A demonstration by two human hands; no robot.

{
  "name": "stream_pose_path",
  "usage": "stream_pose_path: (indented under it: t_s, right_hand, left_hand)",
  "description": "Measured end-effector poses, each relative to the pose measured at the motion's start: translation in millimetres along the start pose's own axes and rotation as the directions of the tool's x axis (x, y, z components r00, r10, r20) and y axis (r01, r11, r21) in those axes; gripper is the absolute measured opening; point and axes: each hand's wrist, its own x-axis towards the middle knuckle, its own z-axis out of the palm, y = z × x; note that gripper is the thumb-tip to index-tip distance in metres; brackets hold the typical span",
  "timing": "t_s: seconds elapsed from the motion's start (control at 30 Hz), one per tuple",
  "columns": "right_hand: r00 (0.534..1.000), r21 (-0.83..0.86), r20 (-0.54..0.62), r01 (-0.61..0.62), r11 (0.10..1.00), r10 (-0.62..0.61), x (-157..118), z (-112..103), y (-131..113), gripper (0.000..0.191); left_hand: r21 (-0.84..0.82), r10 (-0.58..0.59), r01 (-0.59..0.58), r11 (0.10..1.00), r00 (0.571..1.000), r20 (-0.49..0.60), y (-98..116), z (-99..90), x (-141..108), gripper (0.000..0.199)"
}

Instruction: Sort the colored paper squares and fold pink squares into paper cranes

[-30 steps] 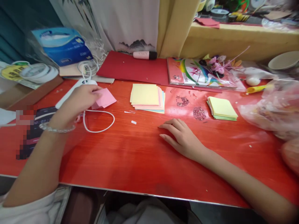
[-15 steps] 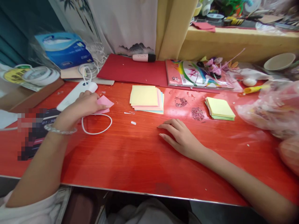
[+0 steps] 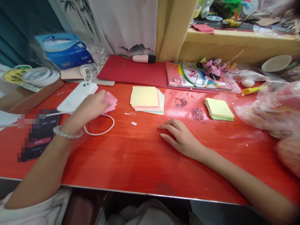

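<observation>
My left hand (image 3: pixel 93 102) has its fingers closed on a piece of pink paper (image 3: pixel 111 102), just right of a white power bank (image 3: pixel 76 97). A white cable (image 3: pixel 112 125) loops below that hand. To its right lies a stack of square paper sheets (image 3: pixel 144 97), pale yellow on top with pink and blue edges beneath. My right hand (image 3: pixel 179 136) rests on the red table, fingers loosely spread and holding nothing. Beyond it sits a smaller stack of yellow and green paper (image 3: pixel 219 108).
A phone (image 3: pixel 43 134) lies left of my left forearm. Along the back are a tissue pack (image 3: pixel 64 50), red card (image 3: pixel 136 71), a pink marker-like tube (image 3: pixel 144 58) and a colourful paper packet (image 3: pixel 189 75). A plastic bag (image 3: pixel 269 109) sits at the right.
My left hand has shifted slightly right with the pink paper, uncovering more of the phone. The cable loop has moved a little. My right hand stays put.
</observation>
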Motion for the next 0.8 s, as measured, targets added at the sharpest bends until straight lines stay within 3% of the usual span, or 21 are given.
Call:
stream_pose_path:
  t_s: [0.1, 0.17, 0.2, 0.3, 0.37, 0.47, 0.7, 0.8]
  right_hand:
    - [1.000, 0.068, 0.005, 0.000, 0.998, 0.000, -1.8, -0.3, -0.8, 0.026]
    - [1.000, 0.132, -0.009, -0.012, 0.991, 0.014, -3.9, -0.3, -2.7, 0.028]
    - [0.999, 0.151, -0.018, -0.031, 0.988, 0.034, -5.0, -0.3, -4.0, 0.031]
    - [0.995, 0.132, -0.013, -0.098, 0.986, 0.101, -6.9, -0.2, -7.3, 0.040]
    - [0.994, 0.098, 0.018, -0.107, 0.989, 0.106, -6.7, 0.0, -7.6, 0.040]
    - [0.997, 0.077, 0.038, -0.067, 0.995, 0.064, -5.8, 0.9, -5.3, 0.033]
    - [0.989, -0.009, -0.145, 0.029, 1.000, -0.030, -8.5, 2.6, -4.6, 0.024]
    - [0.981, -0.090, -0.186, 0.038, 0.995, -0.054, -8.5, 2.1, -6.0, 0.026]
  left_hand:
    - [-0.062, 0.038, -0.044, 0.997, 0.994, -0.104, 19.5, 18.1, -4.8, 0.028]
    - [-0.334, 0.115, -0.125, 0.934, 0.992, -0.049, 32.6, 37.7, -12.1, 0.030]
    - [-0.467, 0.118, -0.140, 0.873, 0.990, -0.076, 38.4, 48.6, -16.8, 0.028]
    - [-0.634, 0.160, -0.087, 0.768, 0.985, 0.059, 51.2, 77.6, -32.0, 0.026]
    - [-0.629, 0.273, -0.132, 0.766, 0.953, 0.133, 55.5, 88.7, -39.5, 0.026]
    - [-0.525, 0.425, -0.287, 0.801, 0.891, 0.162, 57.1, 93.0, -44.4, 0.035]
    - [-0.384, 0.595, -0.542, 0.747, 0.803, 0.023, 60.7, 86.6, -48.2, 0.033]
    - [-0.276, 0.648, -0.618, 0.736, 0.762, 0.021, 64.4, 85.0, -48.8, 0.026]
